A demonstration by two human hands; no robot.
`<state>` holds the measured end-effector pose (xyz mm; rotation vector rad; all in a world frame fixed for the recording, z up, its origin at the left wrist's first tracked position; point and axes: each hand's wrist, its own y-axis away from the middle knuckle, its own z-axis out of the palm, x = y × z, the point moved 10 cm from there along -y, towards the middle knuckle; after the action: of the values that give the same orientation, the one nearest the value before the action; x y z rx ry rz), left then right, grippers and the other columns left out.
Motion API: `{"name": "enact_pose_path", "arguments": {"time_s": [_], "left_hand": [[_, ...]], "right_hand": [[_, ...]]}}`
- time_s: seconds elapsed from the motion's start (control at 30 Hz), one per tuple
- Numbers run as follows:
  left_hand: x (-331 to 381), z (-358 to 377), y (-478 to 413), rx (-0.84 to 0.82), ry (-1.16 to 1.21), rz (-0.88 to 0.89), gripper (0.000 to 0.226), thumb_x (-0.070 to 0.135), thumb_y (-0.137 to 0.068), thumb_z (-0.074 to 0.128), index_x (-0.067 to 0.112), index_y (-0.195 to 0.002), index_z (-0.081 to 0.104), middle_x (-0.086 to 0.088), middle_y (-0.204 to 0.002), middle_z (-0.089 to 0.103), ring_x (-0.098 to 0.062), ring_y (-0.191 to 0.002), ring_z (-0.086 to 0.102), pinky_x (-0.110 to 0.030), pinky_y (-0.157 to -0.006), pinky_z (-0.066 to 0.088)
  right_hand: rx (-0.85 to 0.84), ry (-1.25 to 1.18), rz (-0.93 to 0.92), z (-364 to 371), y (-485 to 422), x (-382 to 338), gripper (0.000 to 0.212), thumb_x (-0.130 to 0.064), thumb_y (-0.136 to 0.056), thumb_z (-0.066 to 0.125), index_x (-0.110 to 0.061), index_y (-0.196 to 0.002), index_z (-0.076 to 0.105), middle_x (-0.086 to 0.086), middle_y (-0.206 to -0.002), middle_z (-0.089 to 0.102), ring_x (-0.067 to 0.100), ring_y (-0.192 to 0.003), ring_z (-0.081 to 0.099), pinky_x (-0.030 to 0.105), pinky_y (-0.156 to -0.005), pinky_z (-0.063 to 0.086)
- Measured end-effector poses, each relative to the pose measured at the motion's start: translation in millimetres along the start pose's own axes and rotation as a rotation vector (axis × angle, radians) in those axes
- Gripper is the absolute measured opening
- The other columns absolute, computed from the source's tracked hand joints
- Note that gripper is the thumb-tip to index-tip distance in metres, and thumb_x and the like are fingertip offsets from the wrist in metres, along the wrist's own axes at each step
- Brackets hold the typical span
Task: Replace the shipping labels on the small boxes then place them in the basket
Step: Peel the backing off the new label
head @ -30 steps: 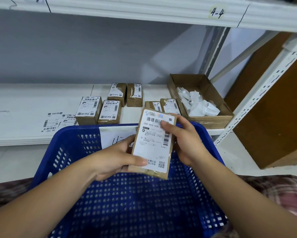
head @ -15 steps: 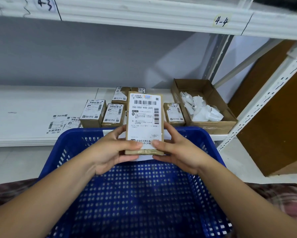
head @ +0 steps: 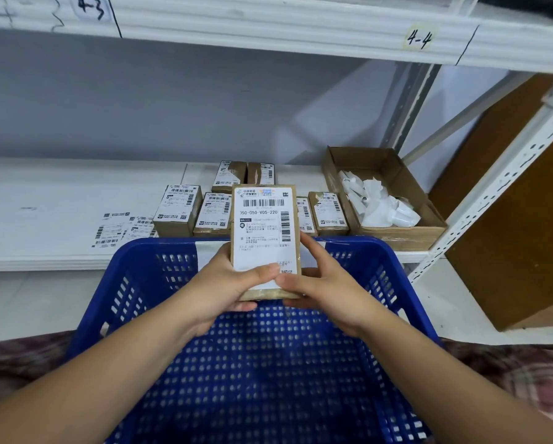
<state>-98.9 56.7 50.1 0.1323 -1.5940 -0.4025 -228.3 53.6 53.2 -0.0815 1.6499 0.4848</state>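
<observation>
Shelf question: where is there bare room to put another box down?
The shelf is bare left of the loose labels. The basket floor shows nothing on it. It is crowded between the labels and the carton of peeled paper, where the small boxes sit close together. Both hands hold one box.

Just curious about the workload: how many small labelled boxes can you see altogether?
7: one held box above the basket; two at the back; two left; two right. More may hide behind the held one.
</observation>
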Motion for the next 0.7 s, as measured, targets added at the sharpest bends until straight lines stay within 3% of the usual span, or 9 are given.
{"name": "enact_pose_path", "arguments": {"time_s": [0.1, 0.23, 0.33, 0.47, 0.57, 0.7], "left_hand": [[2, -3, -1, 0.034, -0.005, 0.023, 0.047, 0.036, -0.077, 0.073, 0.034, -0.120, 0.054, 0.015, -0.108, 0.069, -0.010, -0.096, 0.068, -0.027, -0.067, 0.055], [3, -5, -3, 0.027, 0.015, 0.008, 0.045, 0.034, -0.077, 0.073, 0.032, -0.118, 0.057, 0.011, -0.105, 0.071, -0.009, -0.092, 0.069, -0.024, -0.064, 0.054], [1, -4, -3, 0.019, 0.023, -0.018, 0.041, 0.041, -0.079, 0.068, 0.033, -0.117, 0.057, 0.011, -0.107, 0.070, -0.009, -0.095, 0.068, -0.027, -0.066, 0.055], [-7, -7, 0, 0.074, 0.114, -0.157, 0.045, 0.063, -0.085, 0.045, 0.030, -0.111, 0.061, 0.003, -0.101, 0.073, -0.016, -0.094, 0.068, -0.035, -0.070, 0.057], [-6, -12, 0, 0.106, 0.136, -0.188, 0.049, 0.064, -0.088, 0.038, 0.028, -0.106, 0.064, 0.002, -0.094, 0.075, -0.018, -0.093, 0.068, -0.040, -0.076, 0.056], [0, -17, -2, 0.155, 0.079, -0.114, 0.046, 0.063, -0.090, 0.036, 0.027, -0.099, 0.065, 0.004, -0.082, 0.075, -0.017, -0.084, 0.070, -0.037, -0.072, 0.058]], "right_hand": [[-0.034, -0.059, 0.010, 1, -1, 0, 0.076, -0.013, -0.087, 0.069, -0.048, -0.141, 0.028, 0.002, -0.115, 0.071, 0.020, -0.104, 0.069, 0.033, -0.090, 0.056], [-0.009, -0.101, 0.003, 0, -1, 0, 0.072, -0.036, -0.076, 0.071, -0.051, -0.135, 0.032, -0.005, -0.109, 0.074, 0.017, -0.103, 0.070, 0.038, -0.096, 0.053], [0.031, -0.088, -0.011, -4, -4, -1, 0.066, -0.031, -0.086, 0.068, -0.043, -0.141, 0.035, -0.007, -0.107, 0.074, 0.015, -0.099, 0.071, 0.037, -0.090, 0.056], [0.058, -0.091, 0.010, -9, -4, 2, 0.064, -0.033, -0.087, 0.067, -0.036, -0.144, 0.038, -0.005, -0.107, 0.075, 0.018, -0.099, 0.071, 0.041, -0.087, 0.058], [0.064, -0.101, 0.024, -9, -4, 3, 0.064, -0.035, -0.087, 0.067, -0.036, -0.144, 0.038, -0.005, -0.108, 0.074, 0.018, -0.101, 0.070, 0.039, -0.085, 0.059], [0.060, -0.099, 0.012, -9, -3, 0, 0.063, -0.033, -0.085, 0.068, -0.036, -0.142, 0.040, -0.005, -0.106, 0.075, 0.018, -0.098, 0.071, 0.038, -0.083, 0.059]]}}
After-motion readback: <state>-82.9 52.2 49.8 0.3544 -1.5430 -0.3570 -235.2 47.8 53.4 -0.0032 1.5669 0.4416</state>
